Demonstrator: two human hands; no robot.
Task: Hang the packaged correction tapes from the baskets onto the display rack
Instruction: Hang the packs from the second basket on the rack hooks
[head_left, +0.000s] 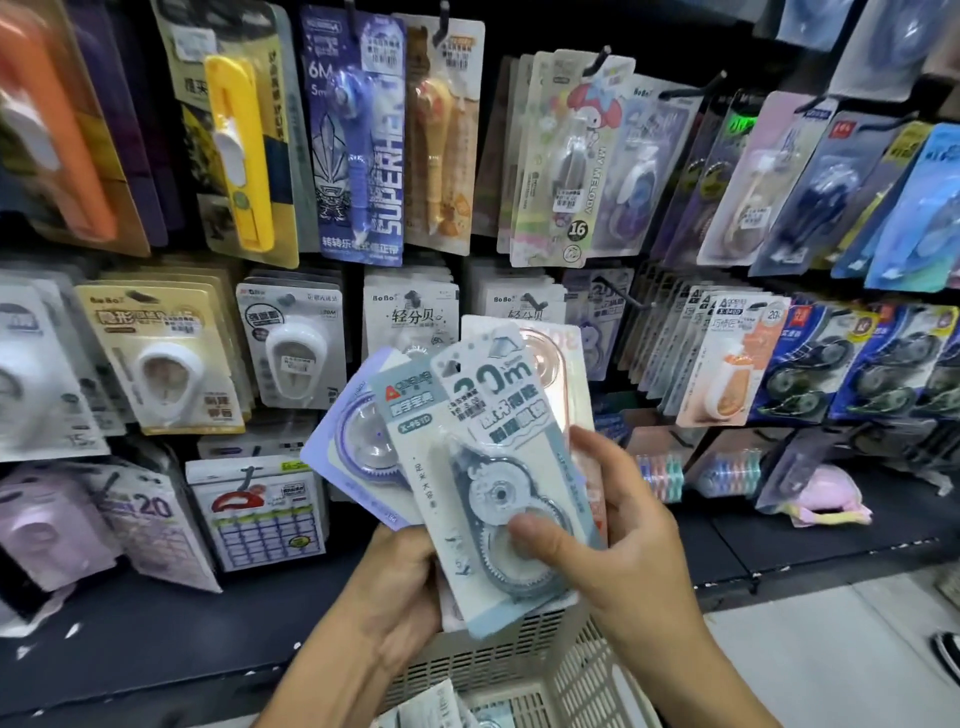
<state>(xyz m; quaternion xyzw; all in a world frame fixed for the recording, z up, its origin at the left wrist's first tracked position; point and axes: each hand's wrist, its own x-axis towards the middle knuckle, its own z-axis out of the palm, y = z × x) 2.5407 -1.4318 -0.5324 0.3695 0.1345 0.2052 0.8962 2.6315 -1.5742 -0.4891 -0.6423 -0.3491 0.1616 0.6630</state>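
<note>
Dark pegboard wall (519, 31) filled the far side, black metal hooks (693, 89) sticking out toward the viewer. A dark shelf ledge (810, 535) ran along its base, left to right. Pale tiled floor (831, 649) lay near right. Lighting was even, indoor, with glare on plastic.

Stationery shop — display rack (675, 93), priced hanging packs (358, 135)

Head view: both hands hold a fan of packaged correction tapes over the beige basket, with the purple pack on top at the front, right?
Not quite. In the head view the grey-blue 20m pack is at the front; the purple pack sits behind it. Both the left hand and right hand hold the fan above the beige basket.
</note>
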